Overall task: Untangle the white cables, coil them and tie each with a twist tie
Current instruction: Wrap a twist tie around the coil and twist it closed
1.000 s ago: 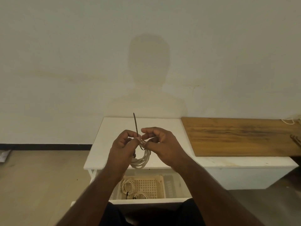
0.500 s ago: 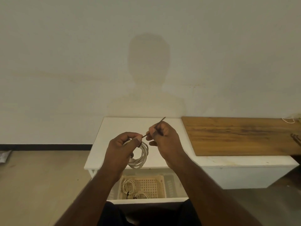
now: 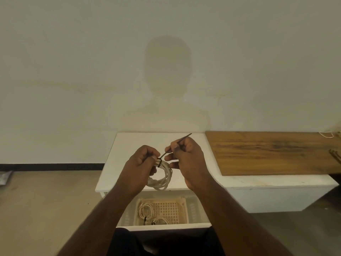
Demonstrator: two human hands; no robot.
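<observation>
**Two hands on one coil, tie pulled up and to the right**

One white cable coil hung in the air above the near edge of the white table, gripped at its top by the left hand, fingers curled round the bundle. The twist tie was wrapped round the coil just beside the left thumb. Its free length ran up and right, through the right hand, which pinched it with curled fingers; the tip stuck out past the knuckles. Long axis: diagonal, lower-left to upper-right, pointing away from the coil. The right hand was nearer the free end, the left nearer the wrap. Likely step: cinching, then twisting the ends. Two tied coils lay in the basket below.
</observation>
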